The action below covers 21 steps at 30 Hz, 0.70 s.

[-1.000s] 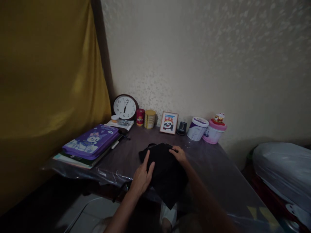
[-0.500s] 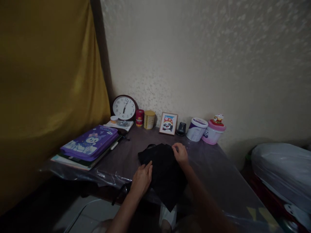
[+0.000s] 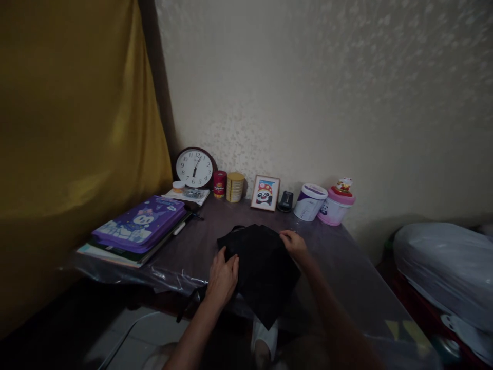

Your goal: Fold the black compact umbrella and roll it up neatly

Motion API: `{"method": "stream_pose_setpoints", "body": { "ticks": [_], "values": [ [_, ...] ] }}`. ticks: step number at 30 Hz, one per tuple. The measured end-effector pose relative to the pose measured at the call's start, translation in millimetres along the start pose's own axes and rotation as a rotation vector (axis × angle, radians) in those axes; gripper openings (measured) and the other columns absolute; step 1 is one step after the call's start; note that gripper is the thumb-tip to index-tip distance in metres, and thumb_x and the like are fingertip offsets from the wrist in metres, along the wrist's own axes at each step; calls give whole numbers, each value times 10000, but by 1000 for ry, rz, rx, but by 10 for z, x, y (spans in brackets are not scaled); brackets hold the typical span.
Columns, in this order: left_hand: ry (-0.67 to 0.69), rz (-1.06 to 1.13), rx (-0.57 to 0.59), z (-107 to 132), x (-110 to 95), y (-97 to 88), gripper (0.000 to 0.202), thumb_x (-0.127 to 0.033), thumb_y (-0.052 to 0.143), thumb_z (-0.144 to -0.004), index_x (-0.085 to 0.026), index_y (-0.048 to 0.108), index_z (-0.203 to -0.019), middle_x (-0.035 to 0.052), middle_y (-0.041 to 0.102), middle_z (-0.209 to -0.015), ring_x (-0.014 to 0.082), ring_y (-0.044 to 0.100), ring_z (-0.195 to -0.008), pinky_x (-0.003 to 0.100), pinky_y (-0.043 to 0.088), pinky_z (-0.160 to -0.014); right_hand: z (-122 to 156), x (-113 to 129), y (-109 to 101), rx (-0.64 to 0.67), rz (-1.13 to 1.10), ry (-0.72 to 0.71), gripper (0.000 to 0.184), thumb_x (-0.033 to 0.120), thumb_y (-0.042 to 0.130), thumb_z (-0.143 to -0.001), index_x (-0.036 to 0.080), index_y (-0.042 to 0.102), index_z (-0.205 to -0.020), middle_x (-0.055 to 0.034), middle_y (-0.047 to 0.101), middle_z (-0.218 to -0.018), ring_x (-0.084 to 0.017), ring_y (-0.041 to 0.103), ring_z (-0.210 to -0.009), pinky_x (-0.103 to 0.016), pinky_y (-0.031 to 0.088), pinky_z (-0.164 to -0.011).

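Observation:
A folded black cloth (image 3: 260, 262) lies on the dark table (image 3: 346, 277), with one corner hanging over the front edge. My left hand (image 3: 223, 275) rests on the cloth's left side, fingers together and curled over its edge. My right hand (image 3: 293, 242) touches the cloth's right edge, fingers bent down onto the fabric. Whether either hand pinches the cloth is hard to make out in the dim light.
A purple case (image 3: 140, 223) lies on stacked books at the left. Along the wall stand a clock (image 3: 193, 167), a red tin (image 3: 219, 184), a gold tin (image 3: 234, 186), a panda picture (image 3: 265, 192), a white tub (image 3: 309, 202) and a pink jar (image 3: 336, 205). A yellow curtain (image 3: 69, 118) hangs left; a plastic-covered bundle (image 3: 442, 267) sits right.
My left hand slid back toward me along the cloth's left side and its fingers closed together. My right hand moved from the cloth's top to its right edge.

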<state>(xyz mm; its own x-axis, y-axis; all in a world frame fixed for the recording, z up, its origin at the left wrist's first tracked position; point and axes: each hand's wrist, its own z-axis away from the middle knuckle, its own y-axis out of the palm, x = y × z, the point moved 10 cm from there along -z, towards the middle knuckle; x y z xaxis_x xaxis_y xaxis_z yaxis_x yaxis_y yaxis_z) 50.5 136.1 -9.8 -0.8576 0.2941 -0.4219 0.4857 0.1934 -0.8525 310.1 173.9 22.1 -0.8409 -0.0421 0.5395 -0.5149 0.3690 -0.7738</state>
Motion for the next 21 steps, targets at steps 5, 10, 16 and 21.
{"method": "stream_pose_setpoints", "body": {
  "ticks": [5, 10, 16, 21],
  "values": [
    [-2, -103, 27, 44, 5, -52, 391, -404, 268, -892, -305, 580, -1105, 82, 532, -951, 227, 558, -852, 356, 456, -700, 157, -191, -56, 121, -87, 80, 205, 323, 460, -735, 194, 619, -734, -34, 651, -722, -184, 585, -695, -304, 440, -661],
    [-13, -109, 96, 61, 40, -12, 437, -428, 207, -901, -304, 534, -1164, 80, 553, -938, 173, 609, -729, 278, 448, -650, 313, -347, 4, 238, -175, 108, 152, 300, 494, -707, 176, 583, -717, -1, 606, -641, -135, 540, -593, -252, 418, -561],
    [-22, -125, 164, 33, 65, 33, 438, -421, 204, -907, -288, 558, -1127, 79, 631, -880, 180, 625, -779, 255, 436, -656, 530, -405, 56, 480, -353, 160, 93, 201, 535, -647, 172, 524, -735, 17, 553, -665, -109, 499, -604, -222, 389, -536],
    [-27, -119, 187, 10, 88, 48, 461, -429, 193, -907, -269, 597, -1060, 78, 646, -892, 183, 629, -804, 251, 430, -666, 756, -271, 98, 697, -333, 89, 318, 87, 483, -627, 206, 525, -919, 41, 490, -663, -96, 449, -591, -205, 357, -525]
  ]
}}
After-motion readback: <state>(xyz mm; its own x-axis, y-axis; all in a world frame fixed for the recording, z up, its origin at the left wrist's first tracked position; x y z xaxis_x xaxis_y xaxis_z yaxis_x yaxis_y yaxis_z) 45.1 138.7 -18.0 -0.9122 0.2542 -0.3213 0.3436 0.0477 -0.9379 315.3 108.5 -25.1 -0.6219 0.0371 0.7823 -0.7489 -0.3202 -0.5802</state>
